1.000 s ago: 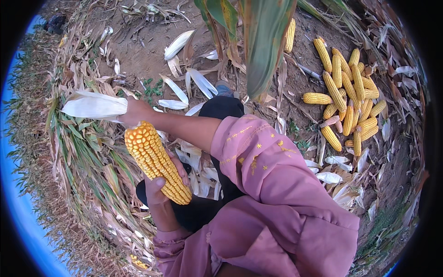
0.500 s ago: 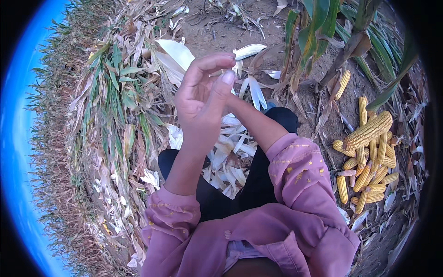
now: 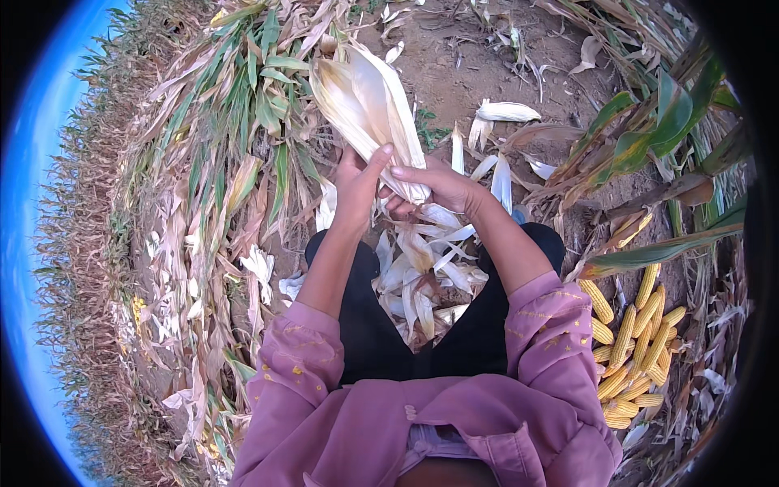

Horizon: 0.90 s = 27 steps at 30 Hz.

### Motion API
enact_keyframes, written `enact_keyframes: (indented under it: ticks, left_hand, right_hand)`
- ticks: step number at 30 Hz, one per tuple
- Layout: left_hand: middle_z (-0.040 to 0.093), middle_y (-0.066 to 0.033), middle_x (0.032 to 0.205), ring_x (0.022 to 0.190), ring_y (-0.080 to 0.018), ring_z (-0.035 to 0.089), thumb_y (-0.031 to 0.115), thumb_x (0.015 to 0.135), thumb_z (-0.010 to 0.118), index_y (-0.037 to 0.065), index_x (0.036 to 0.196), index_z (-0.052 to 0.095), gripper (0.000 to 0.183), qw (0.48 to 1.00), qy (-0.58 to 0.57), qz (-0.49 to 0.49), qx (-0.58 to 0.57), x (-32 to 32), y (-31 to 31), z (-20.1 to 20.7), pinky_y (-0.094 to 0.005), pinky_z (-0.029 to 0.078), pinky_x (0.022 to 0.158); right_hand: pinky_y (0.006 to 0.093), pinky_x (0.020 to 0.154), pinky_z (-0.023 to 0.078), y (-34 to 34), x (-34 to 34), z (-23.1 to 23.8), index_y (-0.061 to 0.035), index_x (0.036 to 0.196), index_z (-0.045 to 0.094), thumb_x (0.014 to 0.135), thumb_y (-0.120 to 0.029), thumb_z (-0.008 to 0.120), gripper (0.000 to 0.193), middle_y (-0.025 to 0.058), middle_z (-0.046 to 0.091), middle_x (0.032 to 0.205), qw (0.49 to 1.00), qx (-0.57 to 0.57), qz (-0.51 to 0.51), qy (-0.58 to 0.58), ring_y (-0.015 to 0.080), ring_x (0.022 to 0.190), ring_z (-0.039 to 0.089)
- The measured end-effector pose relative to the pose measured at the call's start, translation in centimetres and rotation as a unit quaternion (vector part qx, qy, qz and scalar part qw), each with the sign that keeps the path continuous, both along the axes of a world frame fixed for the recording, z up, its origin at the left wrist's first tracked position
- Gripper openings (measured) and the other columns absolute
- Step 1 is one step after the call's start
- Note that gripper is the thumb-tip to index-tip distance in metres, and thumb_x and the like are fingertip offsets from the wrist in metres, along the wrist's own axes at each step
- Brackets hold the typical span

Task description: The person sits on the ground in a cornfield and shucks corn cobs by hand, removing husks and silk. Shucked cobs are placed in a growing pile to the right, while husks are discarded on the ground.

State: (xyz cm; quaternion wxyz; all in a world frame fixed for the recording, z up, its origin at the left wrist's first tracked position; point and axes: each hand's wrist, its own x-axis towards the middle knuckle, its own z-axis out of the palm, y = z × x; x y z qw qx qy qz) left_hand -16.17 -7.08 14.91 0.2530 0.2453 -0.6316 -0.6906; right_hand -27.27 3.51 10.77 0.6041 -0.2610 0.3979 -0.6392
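Note:
A large pale corn husk (image 3: 365,114) spreads upward from between my two hands, its leaves parted at the far end. No yellow kernels show in it, and I cannot tell whether a cob is hidden inside. My left hand (image 3: 357,178) grips the lower left side, thumb on top. On the lower right side, my right hand (image 3: 438,185) is closed with its thumb laid along the husk. Loose husks (image 3: 422,276) lie on the ground between my knees, below the hands.
A pile of bare yellow corn cobs (image 3: 637,349) lies to my right. Green and dry corn leaves (image 3: 673,154) hang over the far right. Cut stalks and leaves (image 3: 235,122) are heaped at the left. Stripped husks (image 3: 507,112) litter the soil ahead.
Both hands have come together on the husk; before, they were raised and crossing, with no cob in them. A cob seen large over the pile no longer stands out there. The view has shifted.

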Motion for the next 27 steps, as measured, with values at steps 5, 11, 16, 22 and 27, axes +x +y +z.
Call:
enact_keyframes:
  ticks: [5, 11, 16, 22, 27]
  left_hand:
    - [0.06, -0.0129, 0.108, 0.096, -0.0177, 0.058, 0.015, 0.085, 0.063, -0.006, 0.119, 0.049, 0.042, 0.998, -0.023, 0.052, -0.015, 1.2, -1.2, -1.0, -0.03, 0.046, 0.084]
    - [0.058, -0.0133, 0.115, 0.102, -0.0177, 0.056, 0.024, 0.088, 0.062, -0.007, 0.121, 0.049, 0.047, 0.997, 0.003, 0.065, -0.04, 2.8, -1.8, -1.0, -0.0301, 0.043, 0.09]
    - [0.05, -0.0175, 0.127, 0.112, -0.024, 0.055, 0.032, 0.095, 0.049, -0.008, 0.131, 0.036, 0.055, 0.997, -0.016, 0.059, 0.051, 3.9, -1.4, -0.7, -0.0369, 0.044, 0.095]
    - [0.05, -0.0141, 0.128, 0.115, -0.0235, 0.052, 0.025, 0.094, 0.046, -0.005, 0.131, 0.037, 0.049, 0.989, 0.07, 0.078, 0.103, 4.5, -1.1, -0.7, -0.0374, 0.041, 0.098]
    - [0.051, -0.0133, 0.127, 0.114, -0.0227, 0.053, 0.02, 0.092, 0.05, -0.004, 0.131, 0.038, 0.047, 0.987, 0.083, 0.118, 0.073, 4.6, -0.7, -0.3, -0.037, 0.043, 0.096]
  right_hand:
    - [0.0277, 0.053, 0.051, -1.0, 1.1, -0.7, 0.0003, 0.124, 0.044, 0.084, -0.049, 0.061, 0.066, 0.0142, 0.059, 0.1, 0.996, 0.024, -0.036, 0.076, 0.0165, 0.077, 0.061]
    - [0.0308, 0.075, 0.05, -1.2, 1.0, -0.7, -0.0002, 0.123, 0.049, 0.088, -0.046, 0.056, 0.058, 0.0104, 0.06, 0.106, 0.986, 0.023, -0.15, 0.061, 0.0161, 0.082, 0.062]
    - [0.0287, 0.08, 0.049, -0.8, 0.6, -0.4, -0.0021, 0.116, 0.057, 0.092, -0.036, 0.054, 0.041, 0.0084, 0.063, 0.103, 0.985, 0.027, -0.167, 0.018, 0.0144, 0.088, 0.063]
    - [0.0271, 0.081, 0.049, -0.9, 0.0, -1.6, 0.0009, 0.112, 0.059, 0.092, -0.029, 0.055, 0.036, 0.0062, 0.064, 0.1, 0.979, -0.014, -0.203, -0.011, 0.0131, 0.087, 0.062]
    - [0.0266, 0.082, 0.048, -0.6, -0.1, -1.5, 0.0015, 0.11, 0.06, 0.092, -0.027, 0.055, 0.034, 0.0053, 0.064, 0.098, 0.975, -0.035, -0.218, -0.013, 0.0126, 0.087, 0.062]
